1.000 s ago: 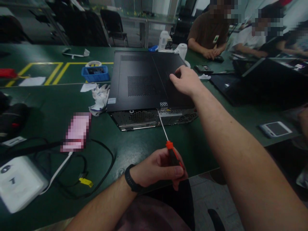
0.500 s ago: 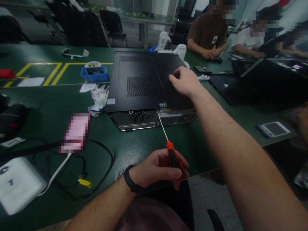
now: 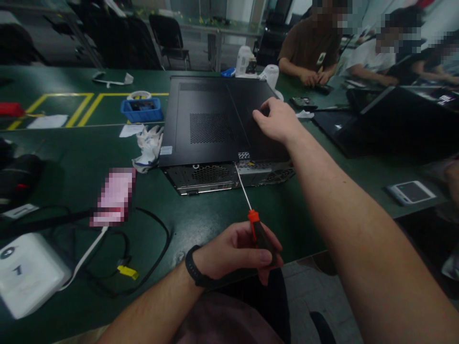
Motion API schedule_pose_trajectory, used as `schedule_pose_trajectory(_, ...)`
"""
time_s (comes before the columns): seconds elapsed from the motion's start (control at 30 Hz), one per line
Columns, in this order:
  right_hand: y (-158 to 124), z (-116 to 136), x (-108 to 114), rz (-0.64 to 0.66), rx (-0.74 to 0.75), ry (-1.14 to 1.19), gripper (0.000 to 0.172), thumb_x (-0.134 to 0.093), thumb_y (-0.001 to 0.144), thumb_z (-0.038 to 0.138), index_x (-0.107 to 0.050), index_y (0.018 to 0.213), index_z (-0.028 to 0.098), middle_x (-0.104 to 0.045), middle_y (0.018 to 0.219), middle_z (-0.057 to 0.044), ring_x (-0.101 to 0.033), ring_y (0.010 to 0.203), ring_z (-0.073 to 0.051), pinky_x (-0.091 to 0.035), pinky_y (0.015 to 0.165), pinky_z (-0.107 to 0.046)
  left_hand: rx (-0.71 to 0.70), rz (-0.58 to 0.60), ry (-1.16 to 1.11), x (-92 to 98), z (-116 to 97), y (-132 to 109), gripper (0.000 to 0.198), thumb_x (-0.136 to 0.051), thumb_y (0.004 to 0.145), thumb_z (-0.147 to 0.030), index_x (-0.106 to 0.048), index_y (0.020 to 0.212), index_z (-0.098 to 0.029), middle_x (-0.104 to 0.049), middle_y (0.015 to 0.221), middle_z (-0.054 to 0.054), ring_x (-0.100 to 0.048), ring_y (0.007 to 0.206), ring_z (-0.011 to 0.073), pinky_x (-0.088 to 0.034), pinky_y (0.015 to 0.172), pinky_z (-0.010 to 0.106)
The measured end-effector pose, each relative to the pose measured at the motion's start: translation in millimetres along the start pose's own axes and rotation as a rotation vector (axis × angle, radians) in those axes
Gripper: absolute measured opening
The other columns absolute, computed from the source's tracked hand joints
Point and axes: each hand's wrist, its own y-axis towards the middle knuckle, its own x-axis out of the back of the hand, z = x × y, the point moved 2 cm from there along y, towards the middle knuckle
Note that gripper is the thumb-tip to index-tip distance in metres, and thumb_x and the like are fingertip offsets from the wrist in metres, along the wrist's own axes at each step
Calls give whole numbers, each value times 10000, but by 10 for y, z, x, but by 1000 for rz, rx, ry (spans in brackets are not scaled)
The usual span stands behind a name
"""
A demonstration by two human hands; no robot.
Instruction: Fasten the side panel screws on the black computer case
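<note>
A black computer case (image 3: 211, 100) lies flat on the green table, its vented rear panel facing me. My left hand (image 3: 236, 253) is closed around the dark handle of a screwdriver (image 3: 254, 217) with an orange-red collar. The long shaft reaches up to the upper edge of the rear panel, near its middle. Whether the tip sits in a screw is too small to make out. On the right part of the case's top rests my right hand (image 3: 276, 119), thumb apart from the bent fingers, holding nothing visible.
Left of the case are white gloves (image 3: 147, 145) and a blue bin (image 3: 141, 110) of small parts. A pink phone-like object (image 3: 116, 196), black cables and a white box (image 3: 32, 274) lie nearer. At right are a laptop (image 3: 405, 119), a grey device (image 3: 410, 192) and other people.
The screwdriver's handle has turned in my left hand: its red stripe now shows on a different side. The shaft's end stays at the same spot, and my right hand keeps its place.
</note>
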Motion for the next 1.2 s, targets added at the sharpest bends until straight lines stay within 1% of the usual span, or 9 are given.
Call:
schedule_pose_trajectory(0.1, 1, -8, -7, 3, -1, 11, 467, -499, 992, 507, -654, 1236, 140, -666, 1293, -194, -603, 1260, -378, -456, 1109, -543, -2, 0, -20, -15, -17, -2, 383, -889, 782, -352, -696, 1035, -140, -760, 905, 55, -705, 608, 104, -584, 583, 219)
schedule_pose_trajectory(0.2, -1, -10, -12, -2, -1, 24, 472, -494, 995, 515, -645, 1246, 146, -662, 1304, -191, -590, 1281, -380, -443, 1121, -554, 1, -8, -18, -18, -20, -1, 377, -900, 771, -338, -689, 1010, -139, -759, 884, 47, -702, 585, 100, -577, 550, 201)
schedule_pose_trajectory(0.4, -18, 17, 9, 3, -9, 30, 461, -502, 994, 502, -644, 1237, 136, -662, 1304, -198, -597, 1277, -386, -448, 1118, -558, -27, -21, 19, 0, -5, 8, 404, -908, 756, -368, -603, 895, -143, -702, 746, -3, -666, 523, 90, -563, 503, 189)
schedule_pose_trajectory(0.53, -33, 32, 27, -2, -5, 35, 456, -512, 990, 508, -653, 1233, 150, -671, 1296, -192, -599, 1270, -384, -454, 1111, -556, -50, 10, 7, 18, 16, 24, 409, -887, 782, -378, -558, 888, -159, -742, 829, 30, -675, 535, 95, -546, 492, 188)
schedule_pose_trajectory(0.73, -22, 19, 16, 0, -15, 29, 465, -509, 991, 505, -649, 1248, 143, -662, 1314, -196, -598, 1274, -384, -448, 1111, -554, -22, 21, -17, 3, 0, 8, 441, -881, 791, -395, -661, 1081, -146, -758, 919, 63, -704, 630, 109, -583, 593, 220)
schedule_pose_trajectory(0.87, -20, 20, 16, -7, -1, 21, 444, -508, 991, 489, -653, 1226, 141, -674, 1296, -194, -605, 1271, -382, -453, 1114, -551, 0, -19, 13, -13, -23, -4, 423, -897, 770, -406, -674, 1005, -133, -733, 867, 47, -679, 605, 95, -569, 571, 208)
schedule_pose_trajectory(1.03, -22, 23, 17, -1, -10, 6, 457, -502, 991, 477, -645, 1247, 126, -671, 1299, -202, -615, 1262, -380, -462, 1107, -540, -21, 1, 25, -5, -15, 16, 446, -910, 746, -418, -569, 868, -158, -705, 789, 7, -663, 546, 95, -543, 505, 201)
schedule_pose_trajectory(1.1, -22, 20, 12, 2, -7, 10, 457, -498, 993, 477, -641, 1252, 129, -666, 1310, -204, -610, 1269, -382, -460, 1108, -544, -37, 12, 22, 0, -10, 24, 436, -901, 761, -403, -555, 872, -162, -727, 822, 18, -673, 548, 96, -540, 507, 197)
schedule_pose_trajectory(1.2, -21, 14, 3, -3, -1, 17, 447, -501, 995, 476, -644, 1245, 134, -664, 1311, -200, -602, 1277, -382, -452, 1114, -549, -25, -4, 21, 5, -7, 24, 407, -896, 774, -388, -611, 943, -152, -747, 857, 35, -685, 576, 94, -547, 550, 197)
